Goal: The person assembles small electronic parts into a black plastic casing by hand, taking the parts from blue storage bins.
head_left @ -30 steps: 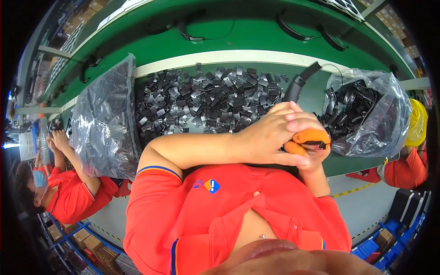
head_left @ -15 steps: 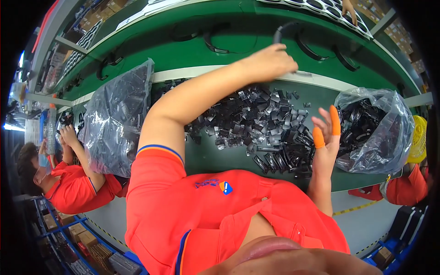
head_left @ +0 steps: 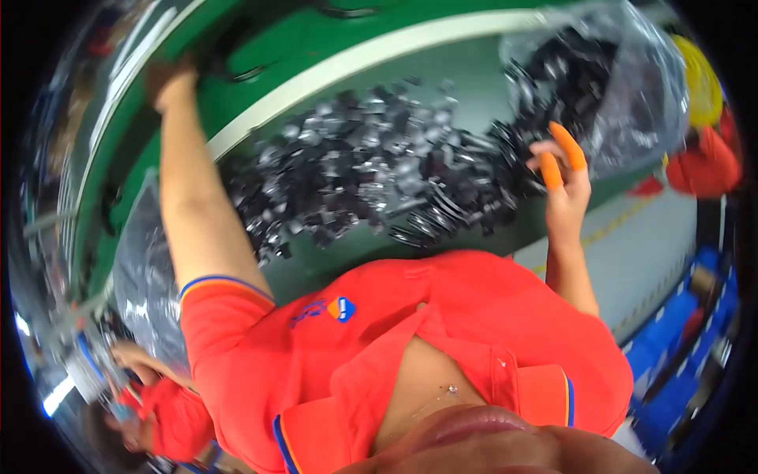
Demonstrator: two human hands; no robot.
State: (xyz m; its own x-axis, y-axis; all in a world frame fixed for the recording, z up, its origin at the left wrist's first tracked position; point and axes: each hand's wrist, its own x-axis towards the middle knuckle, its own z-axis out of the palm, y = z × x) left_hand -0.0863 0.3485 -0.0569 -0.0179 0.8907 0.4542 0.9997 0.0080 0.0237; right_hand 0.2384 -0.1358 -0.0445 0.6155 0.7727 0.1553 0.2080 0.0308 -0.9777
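My left arm reaches far out to the left over the green belt (head_left: 288, 51). My left hand (head_left: 175, 85) is smeared by motion near a dark curved part (head_left: 246, 74), and whether it holds anything does not show. Orange finger cots cover the thumb and index finger of my right hand (head_left: 570, 186). Those two fingers stand apart with nothing visible between them, close to a clear plastic bag (head_left: 643, 110) full of black parts (head_left: 572, 75). Between my arms, many small black and glossy pieces (head_left: 339, 154) lie heaped on the green table; several longer black pieces (head_left: 430, 221) lie along its near side.
A pale rail (head_left: 379, 51) separates table and belt. Another plastic bag (head_left: 146, 268) lies left of my arm. A co-worker in red (head_left: 178, 419) is at lower left, and another red sleeve (head_left: 707, 162) shows beside a yellow basket (head_left: 699, 79) at right.
My left hand has swept from above the middle of the rail to far left over the belt. The whole view has turned and blurred. My right hand stays beside the bag, its fingers slightly more bent.
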